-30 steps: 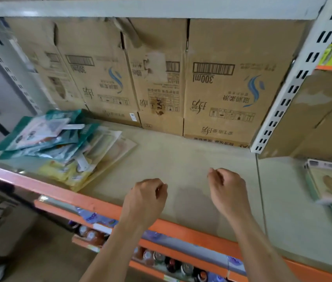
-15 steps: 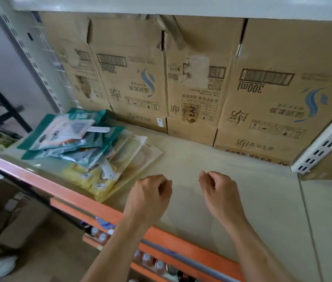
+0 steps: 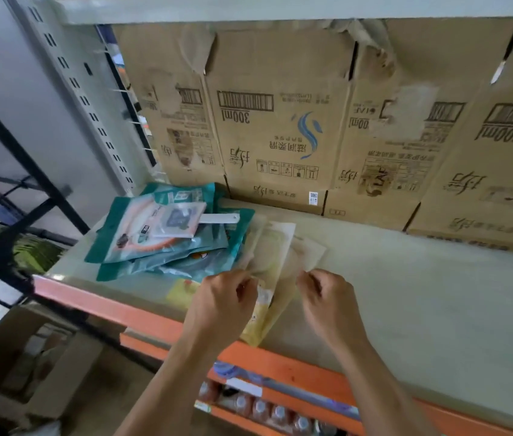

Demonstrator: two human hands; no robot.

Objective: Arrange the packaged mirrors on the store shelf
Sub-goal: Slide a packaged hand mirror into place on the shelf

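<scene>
The packaged mirrors [image 3: 186, 243] lie in a loose, fanned heap at the left end of the shelf [image 3: 422, 303], flat and overlapping at odd angles. The teal packets [image 3: 154, 237] sit on top to the left. The pale yellow packets [image 3: 275, 256] splay out from under them to the right, and one corner pokes over the orange front rail [image 3: 296, 366].

Both hands are at the near edge of those pale packets. The left hand [image 3: 223, 305] is over their left side and the right hand [image 3: 327, 302] is at their right side. The fingers of both are curled with the tips against the plastic, but blur hides whether either one is actually pinching a packet.

By my reading the arranging has barely begun. Nothing is squared up or stood in a row, and the broad stretch of shelf to the right carries no mirrors. Sorting and spacing the whole heap is still to do.

Cardboard boxes [image 3: 280, 121] line the far back of the shelf, and bottles [image 3: 261, 407] show on the level below.
</scene>
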